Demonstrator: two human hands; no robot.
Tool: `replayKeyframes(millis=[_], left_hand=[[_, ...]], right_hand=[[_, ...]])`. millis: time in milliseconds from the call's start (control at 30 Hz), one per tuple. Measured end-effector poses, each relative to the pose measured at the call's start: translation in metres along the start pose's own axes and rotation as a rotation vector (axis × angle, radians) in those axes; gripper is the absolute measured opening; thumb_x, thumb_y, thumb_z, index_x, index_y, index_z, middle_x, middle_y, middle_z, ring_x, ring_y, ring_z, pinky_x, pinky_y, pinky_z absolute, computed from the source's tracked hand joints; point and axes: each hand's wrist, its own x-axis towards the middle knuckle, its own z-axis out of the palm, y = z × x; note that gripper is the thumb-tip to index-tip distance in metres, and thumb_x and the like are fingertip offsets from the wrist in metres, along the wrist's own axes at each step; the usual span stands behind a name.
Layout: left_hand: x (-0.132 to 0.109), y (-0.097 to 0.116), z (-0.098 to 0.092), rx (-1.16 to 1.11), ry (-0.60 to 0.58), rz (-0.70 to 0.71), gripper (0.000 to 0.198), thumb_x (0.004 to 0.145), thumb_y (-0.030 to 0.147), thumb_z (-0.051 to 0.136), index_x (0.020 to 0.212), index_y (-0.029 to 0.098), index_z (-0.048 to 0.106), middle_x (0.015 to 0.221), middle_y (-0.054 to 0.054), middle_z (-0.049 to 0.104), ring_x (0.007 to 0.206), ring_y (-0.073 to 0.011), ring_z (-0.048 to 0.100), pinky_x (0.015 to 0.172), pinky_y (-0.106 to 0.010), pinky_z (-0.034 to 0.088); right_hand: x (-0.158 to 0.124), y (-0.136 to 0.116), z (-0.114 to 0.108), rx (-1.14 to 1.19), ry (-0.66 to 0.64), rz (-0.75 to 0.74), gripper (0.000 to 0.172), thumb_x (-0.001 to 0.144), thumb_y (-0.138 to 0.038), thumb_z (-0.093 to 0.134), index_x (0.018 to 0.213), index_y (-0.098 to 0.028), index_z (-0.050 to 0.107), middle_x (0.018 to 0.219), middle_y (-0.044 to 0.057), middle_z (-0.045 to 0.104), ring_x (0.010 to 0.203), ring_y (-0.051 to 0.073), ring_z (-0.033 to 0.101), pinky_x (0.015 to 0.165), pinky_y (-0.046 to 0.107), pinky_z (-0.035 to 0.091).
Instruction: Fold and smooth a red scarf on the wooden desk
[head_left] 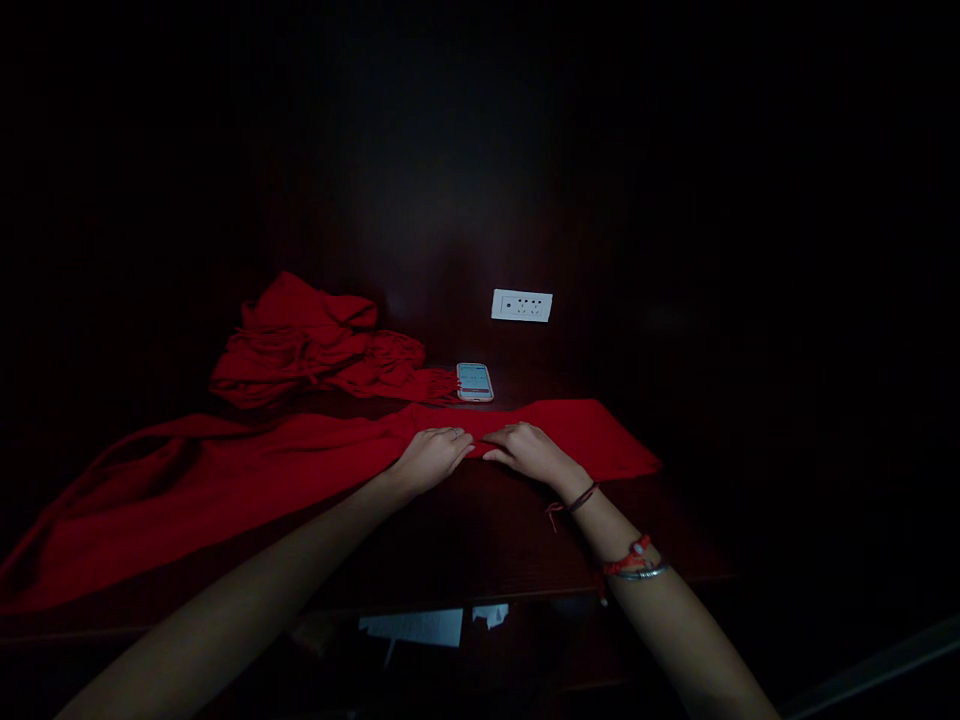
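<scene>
A long red scarf [292,452] lies stretched across the dark tabletop, its right end folded flat and its left part running loose toward the lower left. My left hand [436,455] is closed on the near edge of the cloth, around the middle of its length. Just to the right, my right hand [529,450] pinches the same edge, with a small gap between the two hands. Some fingertips are hidden by the hands themselves. Beaded and cord bracelets circle my right wrist and forearm.
Behind the scarf, a heap of red fringed cloth [300,345] sits at the back left. A lit phone [475,382] lies beside its fringe. A white power outlet [522,306] is on the dark back wall. Papers [420,628] show below the table's front edge [525,597].
</scene>
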Motion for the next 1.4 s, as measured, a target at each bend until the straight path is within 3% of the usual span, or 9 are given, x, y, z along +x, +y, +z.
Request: replayKeyframes(millis=[167, 333, 467, 600, 800, 967, 1167, 1233, 1400], left_hand=[[-0.001, -0.006, -0.006, 0.028, 0.019, 0.018, 0.023, 0.083, 0.031, 0.034, 0.083, 0.017, 0.051, 0.083, -0.005, 0.055, 0.076, -0.0168, 0.052, 0.064, -0.026, 0.039], [-0.003, -0.012, -0.008, 0.017, 0.060, -0.009, 0.023, 0.084, 0.029, 0.033, 0.083, 0.018, 0.053, 0.081, -0.004, 0.054, 0.077, -0.0160, 0.051, 0.070, -0.027, 0.038], [-0.003, -0.012, -0.006, 0.024, 0.040, -0.001, 0.022, 0.083, 0.028, 0.034, 0.083, 0.017, 0.053, 0.082, -0.004, 0.055, 0.076, -0.0162, 0.052, 0.070, -0.028, 0.038], [-0.004, -0.018, -0.012, 0.062, 0.122, -0.031, 0.019, 0.081, 0.020, 0.038, 0.094, 0.019, 0.051, 0.092, -0.005, 0.052, 0.085, -0.0178, 0.048, 0.073, -0.029, 0.037], [-0.005, -0.021, -0.017, 0.082, 0.128, -0.057, 0.020, 0.081, 0.018, 0.037, 0.093, 0.019, 0.052, 0.088, -0.004, 0.050, 0.081, -0.0160, 0.047, 0.071, -0.026, 0.038], [-0.005, -0.017, -0.012, 0.099, 0.114, -0.031, 0.021, 0.083, 0.024, 0.033, 0.095, 0.020, 0.050, 0.089, -0.004, 0.052, 0.081, -0.0154, 0.049, 0.069, -0.025, 0.040], [-0.005, -0.017, -0.015, 0.101, 0.097, -0.030, 0.020, 0.084, 0.024, 0.031, 0.087, 0.018, 0.050, 0.085, -0.003, 0.053, 0.077, -0.0144, 0.050, 0.067, -0.024, 0.040], [-0.005, -0.016, -0.016, 0.091, 0.106, -0.030, 0.019, 0.084, 0.024, 0.032, 0.086, 0.018, 0.050, 0.084, -0.003, 0.052, 0.078, -0.0145, 0.050, 0.068, -0.024, 0.040], [-0.004, -0.016, -0.019, 0.077, 0.114, -0.058, 0.017, 0.082, 0.022, 0.033, 0.086, 0.018, 0.049, 0.085, -0.004, 0.051, 0.080, -0.0147, 0.049, 0.072, -0.026, 0.040]], right_hand=[[0.000, 0.004, 0.001, -0.093, -0.021, 0.080, 0.037, 0.085, -0.035, 0.028, 0.082, -0.015, 0.058, 0.076, 0.010, 0.062, 0.072, 0.017, 0.056, 0.062, 0.023, 0.034], [0.001, -0.001, 0.000, -0.053, 0.087, 0.006, 0.036, 0.081, -0.043, 0.034, 0.096, -0.016, 0.053, 0.088, 0.009, 0.061, 0.080, 0.017, 0.055, 0.068, 0.023, 0.033], [0.005, -0.007, 0.002, -0.106, 0.056, 0.008, 0.028, 0.084, -0.031, 0.034, 0.082, -0.015, 0.057, 0.078, 0.007, 0.062, 0.073, 0.015, 0.056, 0.067, 0.024, 0.032], [0.006, -0.005, 0.004, -0.132, 0.073, 0.081, 0.027, 0.084, -0.027, 0.034, 0.077, -0.015, 0.057, 0.074, 0.007, 0.063, 0.069, 0.014, 0.055, 0.066, 0.024, 0.032], [0.006, -0.011, 0.006, -0.084, 0.232, 0.063, 0.031, 0.081, -0.038, 0.037, 0.094, -0.016, 0.053, 0.088, 0.007, 0.061, 0.080, 0.016, 0.054, 0.070, 0.025, 0.032], [0.008, -0.012, 0.009, -0.121, 0.130, 0.115, 0.032, 0.085, -0.027, 0.029, 0.077, -0.016, 0.058, 0.072, 0.007, 0.062, 0.068, 0.014, 0.055, 0.069, 0.025, 0.032], [0.008, -0.016, 0.010, 0.008, 0.256, 0.052, 0.042, 0.079, -0.047, 0.034, 0.101, -0.016, 0.050, 0.094, 0.008, 0.059, 0.084, 0.016, 0.052, 0.073, 0.025, 0.033], [0.010, -0.022, 0.012, -0.009, 0.229, 0.032, 0.044, 0.077, -0.049, 0.037, 0.099, -0.014, 0.051, 0.091, 0.009, 0.060, 0.083, 0.017, 0.052, 0.073, 0.027, 0.033], [0.014, -0.026, 0.013, -0.089, 0.117, 0.098, 0.030, 0.084, -0.030, 0.032, 0.078, -0.016, 0.057, 0.074, 0.006, 0.062, 0.069, 0.013, 0.055, 0.067, 0.024, 0.032]])
